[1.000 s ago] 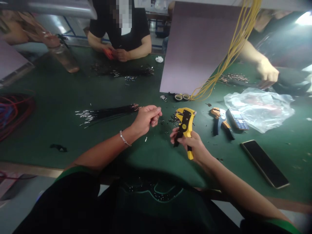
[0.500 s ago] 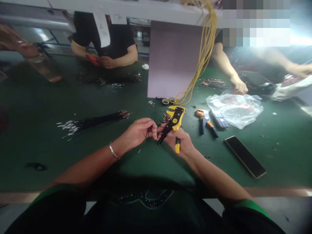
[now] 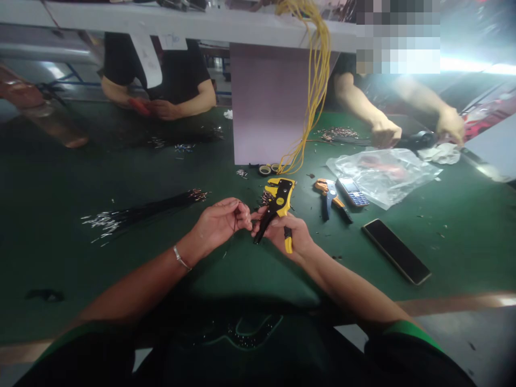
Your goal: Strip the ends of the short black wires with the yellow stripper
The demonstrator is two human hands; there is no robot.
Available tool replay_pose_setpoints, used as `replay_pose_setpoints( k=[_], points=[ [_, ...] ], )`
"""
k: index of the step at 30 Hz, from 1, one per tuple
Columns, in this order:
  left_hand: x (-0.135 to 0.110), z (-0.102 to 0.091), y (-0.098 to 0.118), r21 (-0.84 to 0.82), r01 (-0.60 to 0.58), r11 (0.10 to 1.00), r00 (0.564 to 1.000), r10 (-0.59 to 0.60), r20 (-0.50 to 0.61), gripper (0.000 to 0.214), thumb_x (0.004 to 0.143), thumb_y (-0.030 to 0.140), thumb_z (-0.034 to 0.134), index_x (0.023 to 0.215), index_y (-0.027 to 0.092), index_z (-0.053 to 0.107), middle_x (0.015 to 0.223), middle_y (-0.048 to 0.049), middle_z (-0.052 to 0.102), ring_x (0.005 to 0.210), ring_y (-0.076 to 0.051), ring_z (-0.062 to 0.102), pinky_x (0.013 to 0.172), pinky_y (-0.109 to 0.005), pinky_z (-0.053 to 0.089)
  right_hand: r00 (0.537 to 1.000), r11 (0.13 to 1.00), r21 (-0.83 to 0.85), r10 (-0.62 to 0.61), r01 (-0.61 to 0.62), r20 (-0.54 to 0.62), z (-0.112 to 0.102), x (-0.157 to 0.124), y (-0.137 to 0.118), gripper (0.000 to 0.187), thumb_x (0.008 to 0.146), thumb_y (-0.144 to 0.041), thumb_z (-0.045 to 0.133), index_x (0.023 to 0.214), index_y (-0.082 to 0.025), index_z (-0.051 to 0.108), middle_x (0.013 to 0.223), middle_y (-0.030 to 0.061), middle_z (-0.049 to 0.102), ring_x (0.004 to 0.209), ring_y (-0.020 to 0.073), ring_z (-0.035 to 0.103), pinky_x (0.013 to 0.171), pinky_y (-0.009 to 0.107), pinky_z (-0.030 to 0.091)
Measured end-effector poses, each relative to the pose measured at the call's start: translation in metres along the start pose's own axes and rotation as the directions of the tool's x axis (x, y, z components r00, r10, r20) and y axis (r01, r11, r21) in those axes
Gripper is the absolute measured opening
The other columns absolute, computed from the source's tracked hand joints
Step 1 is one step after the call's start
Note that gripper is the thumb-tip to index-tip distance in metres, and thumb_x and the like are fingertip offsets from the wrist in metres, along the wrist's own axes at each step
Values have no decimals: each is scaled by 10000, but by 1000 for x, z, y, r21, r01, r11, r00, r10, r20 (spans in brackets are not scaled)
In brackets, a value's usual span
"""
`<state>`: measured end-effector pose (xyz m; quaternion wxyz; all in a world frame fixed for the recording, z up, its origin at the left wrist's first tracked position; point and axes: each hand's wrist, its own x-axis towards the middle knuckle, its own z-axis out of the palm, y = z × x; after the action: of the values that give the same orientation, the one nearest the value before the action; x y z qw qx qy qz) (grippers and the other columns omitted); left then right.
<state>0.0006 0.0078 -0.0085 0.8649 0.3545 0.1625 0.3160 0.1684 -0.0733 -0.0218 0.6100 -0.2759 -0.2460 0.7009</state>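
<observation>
The picture is dim and greenish across the dark green table mat (image 3: 121, 258). The strongest light comes from the far right, where a white glare (image 3: 475, 67) burns out all detail and spills onto the crumpled clear plastic bag (image 3: 387, 172), which shines. The flat black phone (image 3: 397, 251) carries a faint sheen. A deep shadow lies on the mat near the person, under both forearms. The centre is sharpest: the left hand (image 3: 220, 223), the right hand (image 3: 290, 236) and the yellow and black wire stripper (image 3: 278, 201) read clearly. Toward the left and right edges things smear and stretch, and the far grey shelf edge (image 3: 181, 24) bows.
</observation>
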Motion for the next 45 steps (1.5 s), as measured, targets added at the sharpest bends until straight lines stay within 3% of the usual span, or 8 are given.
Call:
replay_pose_setpoints(
  k=[10, 23, 27, 33, 36, 40, 42, 45],
  points=[
    [2, -2, -1, -50, 19, 999, 999, -17, 46, 177, 822, 162, 557, 713, 90, 676, 759, -82, 612, 718, -181, 624, 705, -333, 553, 1000, 996, 89, -3, 3, 0, 2, 0, -1, 319, 646, -91, 510, 919, -156, 662, 890, 70, 750, 843, 259, 696, 851, 515, 542],
    [7, -9, -4, -249, 132, 959, 965, -182, -189, 215, 817, 108, 502, 696, 45, 669, 757, -125, 659, 718, -164, 663, 714, -250, 580, 999, 999, 2, -54, 54, 4, 4, -2, -1, 305, 632, -89, 533, 906, -156, 648, 838, 66, 752, 870, 288, 710, 866, 564, 540],
    [8, -9, -4, -250, 119, 961, 957, -178, -228, 231, 812, 94, 491, 655, 58, 656, 753, -122, 664, 728, -162, 666, 710, -242, 581, 996, 996, -17, -86, 87, 9, 5, -2, 0, 311, 631, -91, 531, 914, -156, 641, 836, 70, 752, 900, 293, 709, 870, 557, 541],
    [10, -15, -4, -58, 125, 990, 968, -134, -211, 183, 791, 140, 594, 630, 79, 658, 763, -100, 671, 684, -138, 649, 619, -214, 557, 995, 993, -66, -101, 100, -9, 2, -2, -4, 287, 636, -107, 542, 896, -156, 652, 862, 81, 737, 933, 292, 700, 886, 523, 537],
    [11, -17, -2, 145, 129, 981, 976, -100, -194, 142, 713, 147, 664, 585, 86, 651, 762, -105, 673, 665, -135, 628, 453, -171, 449, 993, 991, -75, -116, 113, -36, 1, -1, -12, 270, 631, -117, 544, 875, -168, 651, 854, 69, 728, 933, 293, 694, 891, 530, 529],
    [10, -16, 1, 438, 180, 881, 971, -87, -224, 136, 715, 214, 688, 652, 96, 712, 536, -61, 608, 393, -52, 396, 326, -181, 156, 989, 989, -53, -139, 136, -58, -5, 2, -24, 272, 614, -128, 539, 860, -167, 649, 853, 65, 716, 889, 293, 690, 915, 562, 505],
    [8, -14, 1, 522, 191, 831, 972, -88, -216, 159, 734, 255, 682, 697, 106, 727, 486, -47, 595, 351, -34, 289, 342, -201, 116, 987, 989, -27, -149, 148, -57, -9, 5, -29, 262, 614, -124, 534, 847, -165, 647, 854, 64, 710, 856, 278, 685, 934, 560, 494],
    [6, -9, -2, 577, 207, 790, 971, -94, -220, 170, 731, 281, 682, 778, 125, 731, 539, -61, 653, 345, -27, 259, 366, -213, 93, 988, 988, 26, -149, 150, -45, -16, 9, -32, 244, 623, -117, 520, 829, -170, 640, 850, 61, 704, 826, 253, 674, 951, 547, 489]
  ],
)
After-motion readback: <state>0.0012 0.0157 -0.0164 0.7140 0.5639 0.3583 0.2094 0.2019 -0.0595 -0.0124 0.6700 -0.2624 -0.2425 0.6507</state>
